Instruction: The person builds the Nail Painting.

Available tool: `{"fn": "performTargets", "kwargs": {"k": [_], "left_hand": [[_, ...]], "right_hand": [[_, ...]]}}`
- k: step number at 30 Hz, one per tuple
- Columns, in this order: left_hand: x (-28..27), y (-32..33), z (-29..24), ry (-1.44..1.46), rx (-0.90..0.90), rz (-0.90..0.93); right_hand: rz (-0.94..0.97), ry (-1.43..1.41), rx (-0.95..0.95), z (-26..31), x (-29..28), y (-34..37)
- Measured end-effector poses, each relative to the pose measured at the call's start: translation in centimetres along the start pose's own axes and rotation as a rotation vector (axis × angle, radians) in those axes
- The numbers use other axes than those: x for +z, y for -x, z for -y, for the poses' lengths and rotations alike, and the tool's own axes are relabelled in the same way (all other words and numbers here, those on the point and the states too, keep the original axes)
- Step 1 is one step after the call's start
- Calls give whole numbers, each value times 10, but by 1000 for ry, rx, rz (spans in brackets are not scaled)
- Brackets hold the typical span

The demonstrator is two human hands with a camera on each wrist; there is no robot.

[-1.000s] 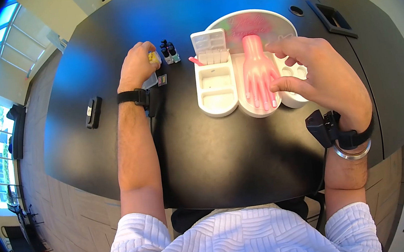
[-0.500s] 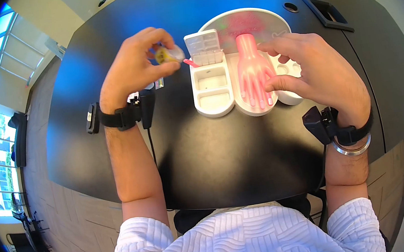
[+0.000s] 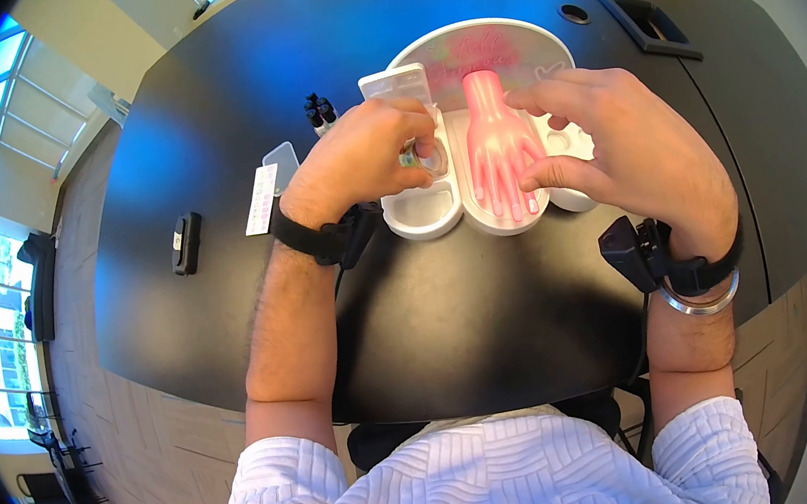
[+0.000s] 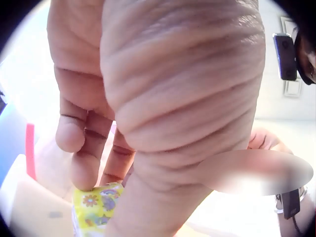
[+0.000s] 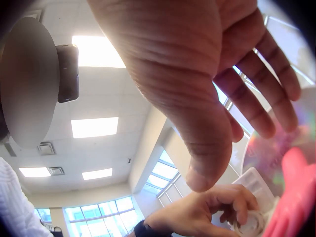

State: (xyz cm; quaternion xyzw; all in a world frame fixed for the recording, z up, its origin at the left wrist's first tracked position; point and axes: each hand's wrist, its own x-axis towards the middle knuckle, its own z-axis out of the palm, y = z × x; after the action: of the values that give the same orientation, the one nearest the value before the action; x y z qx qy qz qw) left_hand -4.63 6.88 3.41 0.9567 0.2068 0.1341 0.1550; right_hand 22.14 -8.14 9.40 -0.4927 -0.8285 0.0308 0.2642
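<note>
My left hand holds a small clear round container between fingers and thumb, over the upper left compartment of the white tray. The container shows a yellow flower-patterned side in the left wrist view. To the right, my right hand hangs with spread, relaxed fingers beside the pink model hand, holding nothing; whether its fingertips touch the model cannot be told. The model lies palm down in the tray's middle section, fingers toward me. A clear lidded box stands raised at the tray's back left.
Dark-capped bottles stand behind my left hand. A white printed card and a clear lid lie left of it, with a black case farther left. At the back right are a black table insert and a round hole.
My left hand has carried the container from beside the bottles rightward to the tray, uncovering the card and clear lid. My right hand has stayed nearly still beside the model hand.
</note>
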Motion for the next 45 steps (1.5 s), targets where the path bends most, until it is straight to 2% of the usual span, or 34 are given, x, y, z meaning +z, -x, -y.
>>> {"fn": "performTargets", "kwargs": {"k": [4, 7, 9, 13, 15, 18, 22, 27, 31, 32, 34, 39, 45], "left_hand": [[1, 3, 6, -24, 2, 14], [-3, 5, 6, -27, -47, 92], [-6, 6, 6, 12, -151, 131], [-13, 7, -4, 18, -180, 107], [-15, 7, -3, 21, -95, 55], [-6, 8, 6, 43, -29, 95], [1, 7, 2, -21, -13, 131], [-17, 13, 12, 34, 3, 51], [-51, 32, 23, -31, -357, -17], [-55, 37, 28, -34, -355, -16], [-59, 45, 40, -144, -614, -5], [-36, 60, 83, -182, -723, 69], [-22, 49, 88, -164, -797, 156]], "right_hand": [[6, 9, 10, 2, -1, 0], [2, 26, 17, 6, -2, 1], [-3, 34, 20, 6, -1, 1], [19, 23, 34, 7, -1, 0], [17, 30, 31, 8, -1, 0], [4, 39, 19, 7, 0, 1], [21, 21, 7, 5, 2, 0], [36, 3, 28, 6, 0, -1], [9, 29, 9, 4, 0, 1], [8, 26, 8, 5, 0, 1], [7, 20, 14, 5, 0, 1], [22, 24, 21, 7, 0, 1], [24, 48, 9, 5, 0, 1]]}}
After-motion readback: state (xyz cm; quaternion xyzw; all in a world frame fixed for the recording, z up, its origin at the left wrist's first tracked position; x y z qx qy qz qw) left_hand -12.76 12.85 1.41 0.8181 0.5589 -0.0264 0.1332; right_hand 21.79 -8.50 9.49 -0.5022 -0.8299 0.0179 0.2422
